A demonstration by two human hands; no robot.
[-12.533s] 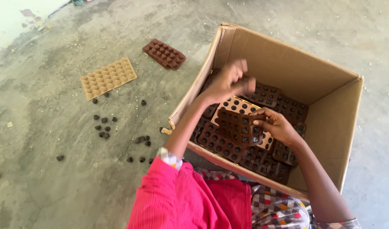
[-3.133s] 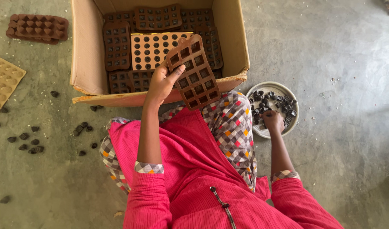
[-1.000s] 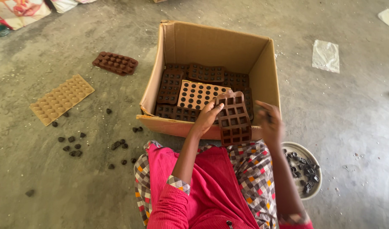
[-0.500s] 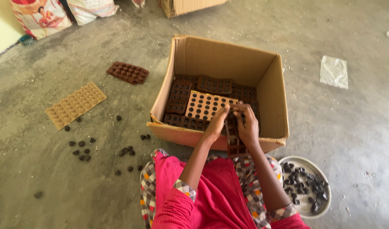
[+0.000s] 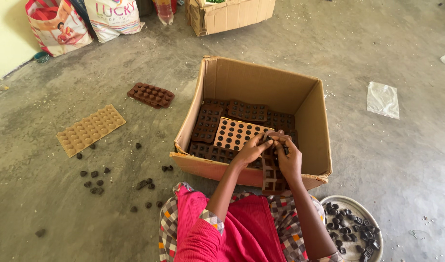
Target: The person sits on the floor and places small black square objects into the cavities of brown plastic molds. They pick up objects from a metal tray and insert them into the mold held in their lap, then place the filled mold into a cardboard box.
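Both hands grip a dark brown mould tray (image 5: 271,175) with square cells, held upright over the near wall of an open cardboard box (image 5: 242,81). My left hand (image 5: 251,150) clasps the tray's upper left edge. My right hand (image 5: 289,157) wraps over its top right, hiding part of it. Inside the box lie several brown mould trays and one tan tray (image 5: 238,134) with dark pieces in its cells.
A metal bowl (image 5: 353,228) of small dark pieces sits at my right knee. On the floor to the left are a tan tray (image 5: 90,130), a brown tray (image 5: 150,94) and scattered dark lumps (image 5: 94,178). Bags and another box stand at the back; a plastic sheet (image 5: 383,99) lies right.
My right hand left the bowl and joined my left on the brown tray. The tray swung from flat and raised to upright at the box's near edge.
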